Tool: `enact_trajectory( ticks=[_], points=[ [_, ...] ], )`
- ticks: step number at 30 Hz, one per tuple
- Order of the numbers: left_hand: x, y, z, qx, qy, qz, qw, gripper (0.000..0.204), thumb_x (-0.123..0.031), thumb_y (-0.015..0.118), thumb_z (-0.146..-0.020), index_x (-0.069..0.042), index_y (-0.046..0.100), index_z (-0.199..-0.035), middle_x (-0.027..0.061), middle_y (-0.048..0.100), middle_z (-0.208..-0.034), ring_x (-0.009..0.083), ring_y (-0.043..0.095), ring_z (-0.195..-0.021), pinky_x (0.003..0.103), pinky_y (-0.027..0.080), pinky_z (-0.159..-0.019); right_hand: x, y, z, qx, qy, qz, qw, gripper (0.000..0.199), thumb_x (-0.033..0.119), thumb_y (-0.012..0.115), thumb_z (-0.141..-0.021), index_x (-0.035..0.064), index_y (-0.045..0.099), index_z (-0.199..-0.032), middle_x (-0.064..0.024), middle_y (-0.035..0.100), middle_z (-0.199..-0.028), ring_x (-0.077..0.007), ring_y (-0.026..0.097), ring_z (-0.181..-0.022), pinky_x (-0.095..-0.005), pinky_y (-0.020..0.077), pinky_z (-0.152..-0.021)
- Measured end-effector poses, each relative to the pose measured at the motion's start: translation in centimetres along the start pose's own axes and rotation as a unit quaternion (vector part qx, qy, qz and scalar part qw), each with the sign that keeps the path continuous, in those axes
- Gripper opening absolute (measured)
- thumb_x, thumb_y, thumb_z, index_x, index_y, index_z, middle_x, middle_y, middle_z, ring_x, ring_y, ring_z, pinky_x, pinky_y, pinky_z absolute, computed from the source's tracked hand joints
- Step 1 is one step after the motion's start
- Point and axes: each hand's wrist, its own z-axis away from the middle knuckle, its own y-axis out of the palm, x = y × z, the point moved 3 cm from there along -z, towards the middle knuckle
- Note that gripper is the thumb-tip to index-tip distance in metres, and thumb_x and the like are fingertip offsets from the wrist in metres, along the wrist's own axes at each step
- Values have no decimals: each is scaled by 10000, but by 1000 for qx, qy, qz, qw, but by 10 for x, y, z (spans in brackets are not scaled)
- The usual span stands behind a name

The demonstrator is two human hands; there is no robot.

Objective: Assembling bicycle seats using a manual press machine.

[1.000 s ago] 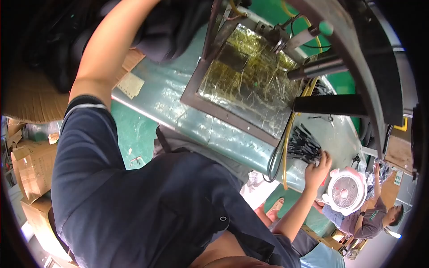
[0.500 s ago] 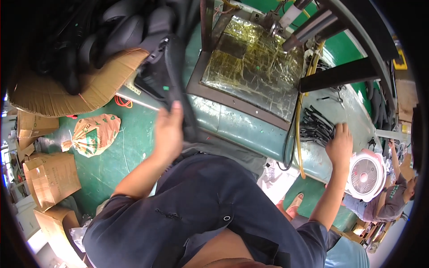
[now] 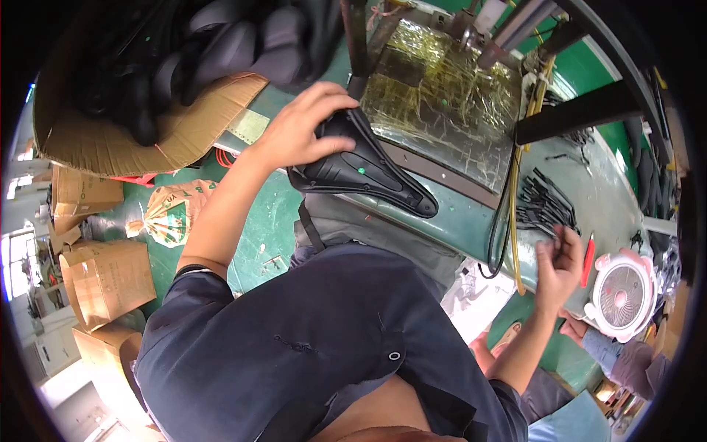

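Left hand (image 3: 298,132) clamped over the wide rear of a black bicycle saddle (image 3: 364,169) at upper centre of the frame, nose pointing lower right along the near edge of the green workbench (image 3: 456,221), gripped from above probably to keep it level. Right hand (image 3: 557,259) at right of frame, fingers loosely curled and apparently empty, hovering just beside a pile of thin black rods (image 3: 543,206) (likely within easy reach on purpose). Little free room: foil-covered plate (image 3: 442,103) just behind the saddle, yellow hose (image 3: 513,191) between both hands, small pink fan (image 3: 620,293) at lower right.
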Motion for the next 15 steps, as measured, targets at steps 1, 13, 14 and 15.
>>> enact_trajectory(
  ticks=[1,13,14,15],
  points=[
    [1,4,-4,7,1,5,1000,679,-337,931,-791,-114,670,-1377,130,631,-1370,377,614,-1300,474,511,-1071,10,19,5,67,-1,-19,998,572,-103,792,-879,-34,623,-1421,-18,657,-1089,-58,550,-889,-197,466,-783],
    [-44,96,-42,-170,-8,143,975,365,-192,855,-940,-29,743,-1246,136,707,-1290,283,683,-1175,364,538,-1013,37,143,12,116,-182,96,972,216,-13,777,-949,19,816,-1159,-49,580,-702,-153,518,-596,-292,416,-565],
    [-43,99,-41,-175,-10,165,971,324,-187,810,-993,-14,734,-1257,130,725,-1285,265,685,-1185,357,531,-1029,34,148,13,118,-185,115,969,211,-6,785,-944,31,821,-1149,-49,567,-684,-163,516,-582,-301,421,-559],
    [-41,104,-41,-168,-14,165,972,324,-187,810,-993,-14,734,-1257,130,725,-1285,265,685,-1185,357,531,-1029,31,152,11,111,-195,126,966,214,0,791,-937,48,826,-1143,-55,551,-668,-178,522,-567,-311,429,-550]
  ],
)
